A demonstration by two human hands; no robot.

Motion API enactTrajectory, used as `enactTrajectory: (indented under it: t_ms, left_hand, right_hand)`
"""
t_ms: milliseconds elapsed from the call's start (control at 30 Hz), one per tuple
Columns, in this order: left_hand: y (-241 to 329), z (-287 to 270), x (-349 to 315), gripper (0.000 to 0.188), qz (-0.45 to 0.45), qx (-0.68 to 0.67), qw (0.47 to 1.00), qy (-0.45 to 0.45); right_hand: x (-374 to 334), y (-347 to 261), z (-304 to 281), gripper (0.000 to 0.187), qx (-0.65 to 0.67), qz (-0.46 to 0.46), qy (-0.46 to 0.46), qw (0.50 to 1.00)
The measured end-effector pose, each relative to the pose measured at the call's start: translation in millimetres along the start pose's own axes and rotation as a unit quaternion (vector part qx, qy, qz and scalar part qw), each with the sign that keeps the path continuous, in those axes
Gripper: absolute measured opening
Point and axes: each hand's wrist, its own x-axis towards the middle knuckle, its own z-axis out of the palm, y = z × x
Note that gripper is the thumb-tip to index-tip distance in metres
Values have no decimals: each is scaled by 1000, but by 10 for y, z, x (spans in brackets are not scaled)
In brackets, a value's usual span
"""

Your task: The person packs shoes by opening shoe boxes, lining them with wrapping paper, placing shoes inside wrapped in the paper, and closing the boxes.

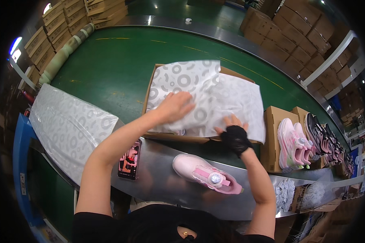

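Across an open cardboard shoebox [178, 137] lies white wrapping paper [186, 77] with a grey ring pattern; its right part hangs over the box's side. My left hand [176, 107], slightly blurred, rests on the left sheet with its fingers out. My right hand [234, 133], in a black fingerless glove, has its fingers spread on the paper near the front edge. A small bit of something shows under the paper at the front left; most of the box's inside is hidden. Just in front of the box, a single pink sneaker [207, 174] lies on the metal ledge.
A phone [129, 160] lies left of the sneaker. Farther left is a stack of patterned paper [69, 127]. At right, pink sneakers [294, 141] and black sneakers [318, 135] stand by cardboard boxes [271, 146]. A green conveyor belt [121, 60] runs behind; cartons [298, 30] are piled beyond.
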Motion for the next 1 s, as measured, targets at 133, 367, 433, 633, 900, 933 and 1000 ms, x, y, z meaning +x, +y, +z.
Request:
enactTrajectory:
  t_ms: [133, 367, 433, 633, 900, 933, 1000]
  left_hand:
    - [3, 340, -139, 66, 6, 271, 960, -68]
    - [210, 319, -186, 52, 6, 90, 989, 117]
    - [572, 181, -336, 47, 65, -127, 988, 55]
    - [1068, 362, -1140, 53, 203, -101, 974, 2]
    - [1003, -286, -1170, 69, -69, -465, 882, 42]
    - [985, -344, -1180, 69, -76, -456, 885, 58]
    - [954, -447, -1141, 69, -80, -444, 889, 79]
  right_hand:
    - [-403, 378, -294, 52, 181, 152, -242, 941]
    - [-1370, 370, -391, 22, 295, 287, -24, 911]
    - [-1966, 884, -74, 27, 364, 232, -270, 861]
    - [-1763, 385, -132, 33, 549, 324, -213, 741]
    - [-863, -141, -643, 26, 689, 196, -232, 658]
    - [-837, -124, -592, 23, 681, 198, -245, 661]
    - [-862, -92, -443, 24, 695, 210, -239, 644]
